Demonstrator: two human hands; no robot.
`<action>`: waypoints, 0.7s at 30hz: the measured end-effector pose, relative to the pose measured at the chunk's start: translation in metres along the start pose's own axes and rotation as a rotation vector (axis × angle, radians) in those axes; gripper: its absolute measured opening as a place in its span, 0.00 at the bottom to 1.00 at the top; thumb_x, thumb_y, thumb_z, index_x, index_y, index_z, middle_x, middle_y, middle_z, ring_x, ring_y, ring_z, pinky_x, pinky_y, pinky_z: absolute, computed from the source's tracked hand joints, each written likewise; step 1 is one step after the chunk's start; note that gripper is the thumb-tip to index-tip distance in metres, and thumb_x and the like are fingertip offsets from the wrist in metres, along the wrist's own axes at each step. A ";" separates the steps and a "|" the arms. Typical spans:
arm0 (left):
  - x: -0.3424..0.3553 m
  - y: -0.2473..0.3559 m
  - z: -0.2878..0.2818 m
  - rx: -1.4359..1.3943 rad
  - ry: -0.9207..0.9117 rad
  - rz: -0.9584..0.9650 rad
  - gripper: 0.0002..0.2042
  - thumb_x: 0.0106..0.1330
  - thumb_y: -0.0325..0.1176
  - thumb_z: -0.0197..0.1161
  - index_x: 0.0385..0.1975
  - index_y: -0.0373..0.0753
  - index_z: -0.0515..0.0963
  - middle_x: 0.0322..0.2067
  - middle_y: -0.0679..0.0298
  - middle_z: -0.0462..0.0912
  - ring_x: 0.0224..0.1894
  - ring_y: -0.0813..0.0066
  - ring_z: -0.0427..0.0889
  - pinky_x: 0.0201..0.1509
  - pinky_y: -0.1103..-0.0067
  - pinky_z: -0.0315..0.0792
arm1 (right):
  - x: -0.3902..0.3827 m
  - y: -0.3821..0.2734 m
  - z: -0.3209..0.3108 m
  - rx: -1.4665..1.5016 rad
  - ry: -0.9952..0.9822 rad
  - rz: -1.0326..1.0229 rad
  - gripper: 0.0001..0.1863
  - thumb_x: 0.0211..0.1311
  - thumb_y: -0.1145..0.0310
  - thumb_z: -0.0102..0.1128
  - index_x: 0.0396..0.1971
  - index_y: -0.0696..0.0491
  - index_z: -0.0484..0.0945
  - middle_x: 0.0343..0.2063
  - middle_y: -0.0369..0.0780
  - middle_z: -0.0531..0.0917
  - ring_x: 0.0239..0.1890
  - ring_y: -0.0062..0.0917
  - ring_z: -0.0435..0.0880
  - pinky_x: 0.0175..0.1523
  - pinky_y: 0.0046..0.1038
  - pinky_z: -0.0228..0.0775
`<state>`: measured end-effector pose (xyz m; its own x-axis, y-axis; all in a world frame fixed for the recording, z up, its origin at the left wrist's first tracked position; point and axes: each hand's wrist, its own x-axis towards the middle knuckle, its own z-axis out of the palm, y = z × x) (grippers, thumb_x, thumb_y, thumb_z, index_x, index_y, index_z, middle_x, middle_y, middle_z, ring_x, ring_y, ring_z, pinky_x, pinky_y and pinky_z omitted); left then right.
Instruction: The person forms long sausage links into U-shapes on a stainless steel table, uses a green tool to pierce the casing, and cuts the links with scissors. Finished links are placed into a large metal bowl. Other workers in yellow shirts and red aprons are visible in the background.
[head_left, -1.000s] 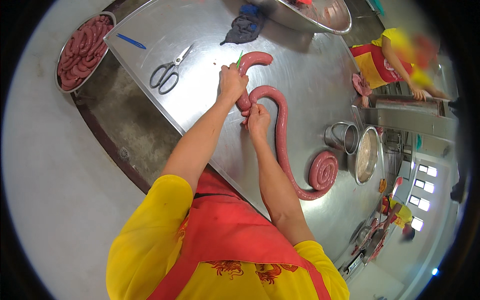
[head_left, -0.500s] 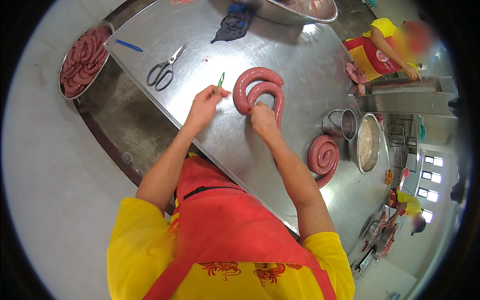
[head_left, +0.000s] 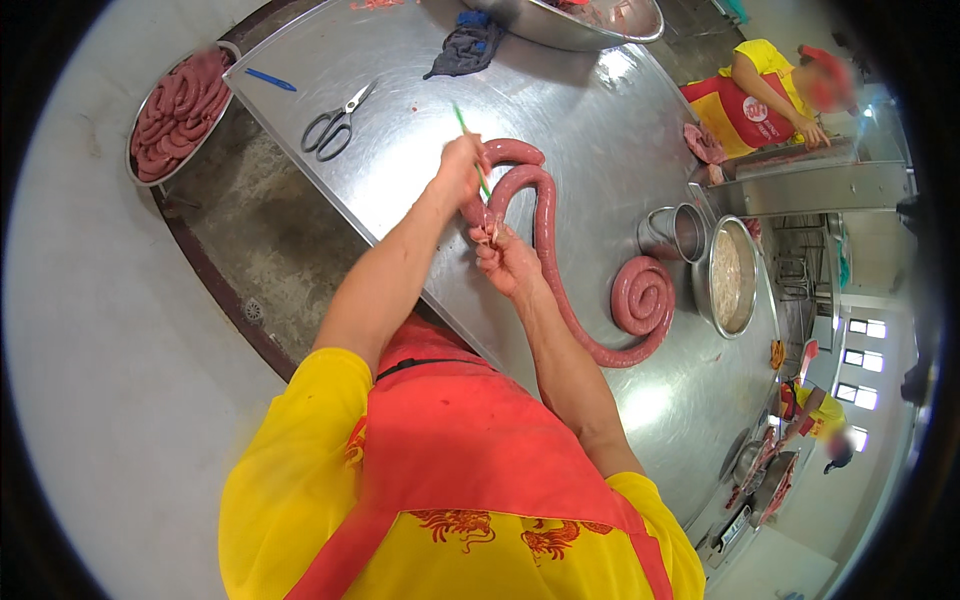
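Since the earlier frame, the left hand (head_left: pixel 461 168) has been brought back over the meat from off to its left, and the right hand (head_left: pixel 511 262) has been drawn nearer the body and rolled partly palm-up. Gripped in the left is a slim, plastic-looking green tool (head_left: pixel 459 117), fingers closed round its middle, one end sticking out away from the wearer, the other aimed down at the right hand. On the right, the fingers are clamped on a narrow, pale pinch in a long, glossy, pinkish-red sausage rope (head_left: pixel 548 230). Whether any string is caught there can't be made out.

The rope is laid flat on a shiny stainless-steel bench (head_left: pixel 590 150), in front of the wearer. From the pinch it's arched away, then the long stretch is run back nearer the body, slanting right, and wound into a flat spiral. The short end is bent over beyond the left hand, its blunt tip pointed right, close to the arch.

Probably the pinch is held like that so the narrow spot is kept steady for the tool, and the slack seems to have been coiled to be kept out of the way. Black-handled steel scissors (head_left: pixel 349 108) are left lying to the left, likely so they can be reached easily, with a slender blue plastic-looking tool (head_left: pixel 270 79) placed farther out near the corner.
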<state>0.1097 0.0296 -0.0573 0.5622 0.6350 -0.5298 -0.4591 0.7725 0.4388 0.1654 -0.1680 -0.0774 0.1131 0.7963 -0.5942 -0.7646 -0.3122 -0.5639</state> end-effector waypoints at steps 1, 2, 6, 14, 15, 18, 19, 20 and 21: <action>0.011 0.015 -0.003 0.076 0.050 0.029 0.14 0.56 0.22 0.54 0.44 0.32 0.69 0.26 0.62 0.66 0.23 0.69 0.68 0.29 0.72 0.67 | -0.001 -0.003 -0.005 -0.023 -0.116 0.000 0.08 0.76 0.67 0.51 0.47 0.53 0.76 0.33 0.37 0.83 0.36 0.21 0.83 0.39 0.25 0.76; 0.018 0.037 -0.009 0.109 0.020 0.086 0.11 0.57 0.23 0.53 0.41 0.33 0.68 0.26 0.62 0.66 0.23 0.70 0.69 0.31 0.71 0.68 | -0.001 -0.004 -0.009 -0.153 -0.034 -0.023 0.08 0.76 0.67 0.52 0.45 0.53 0.77 0.32 0.36 0.82 0.34 0.20 0.81 0.38 0.24 0.74; -0.001 0.104 -0.011 0.125 -0.088 0.192 0.06 0.67 0.25 0.52 0.41 0.32 0.69 0.24 0.65 0.67 0.25 0.74 0.67 0.30 0.74 0.66 | -0.005 -0.013 -0.014 -0.818 0.125 -0.235 0.11 0.75 0.65 0.54 0.35 0.54 0.81 0.27 0.32 0.80 0.30 0.14 0.74 0.36 0.19 0.65; -0.093 0.164 -0.034 -0.104 -0.445 0.520 0.16 0.78 0.44 0.52 0.53 0.37 0.71 0.23 0.68 0.67 0.25 0.75 0.65 0.34 0.74 0.64 | 0.007 -0.028 -0.004 -1.142 0.096 -0.123 0.12 0.74 0.65 0.54 0.30 0.54 0.81 0.24 0.30 0.78 0.26 0.13 0.73 0.33 0.19 0.63; -0.103 0.171 -0.046 -0.104 -0.415 0.563 0.17 0.78 0.45 0.52 0.55 0.38 0.71 0.23 0.69 0.66 0.25 0.76 0.65 0.34 0.74 0.64 | 0.008 -0.027 -0.004 -1.008 0.074 -0.098 0.12 0.75 0.65 0.54 0.30 0.53 0.80 0.23 0.30 0.78 0.26 0.13 0.72 0.31 0.19 0.62; -0.133 0.175 -0.089 -0.083 -0.292 0.586 0.18 0.78 0.48 0.52 0.58 0.44 0.71 0.23 0.71 0.65 0.25 0.77 0.63 0.34 0.75 0.62 | 0.012 -0.024 -0.005 -0.750 0.075 0.004 0.12 0.76 0.64 0.52 0.31 0.51 0.78 0.23 0.29 0.78 0.24 0.13 0.72 0.29 0.19 0.60; -0.141 0.176 -0.106 -0.055 -0.335 0.564 0.18 0.78 0.49 0.52 0.59 0.46 0.71 0.23 0.71 0.64 0.24 0.77 0.63 0.33 0.75 0.62 | 0.013 -0.022 -0.005 -0.740 0.089 0.024 0.12 0.77 0.64 0.51 0.31 0.50 0.78 0.23 0.29 0.78 0.23 0.13 0.72 0.28 0.19 0.60; -0.149 0.176 -0.123 -0.065 -0.236 0.588 0.18 0.77 0.50 0.52 0.59 0.48 0.72 0.23 0.71 0.64 0.24 0.78 0.62 0.32 0.76 0.61 | 0.013 -0.022 -0.005 -0.724 0.096 0.014 0.12 0.77 0.64 0.51 0.31 0.50 0.77 0.23 0.29 0.77 0.23 0.13 0.72 0.27 0.19 0.59; -0.157 0.175 -0.142 -0.059 -0.225 0.595 0.19 0.77 0.51 0.52 0.60 0.50 0.72 0.23 0.72 0.64 0.24 0.78 0.62 0.32 0.76 0.61 | 0.013 -0.021 -0.005 -0.662 0.096 0.068 0.12 0.77 0.64 0.51 0.31 0.50 0.77 0.23 0.29 0.77 0.23 0.13 0.72 0.27 0.18 0.59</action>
<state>-0.1569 0.0656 -0.0005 0.3266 0.9443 -0.0396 -0.7710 0.2904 0.5667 0.1858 -0.1539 -0.0765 0.1575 0.7234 -0.6723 -0.2253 -0.6365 -0.7376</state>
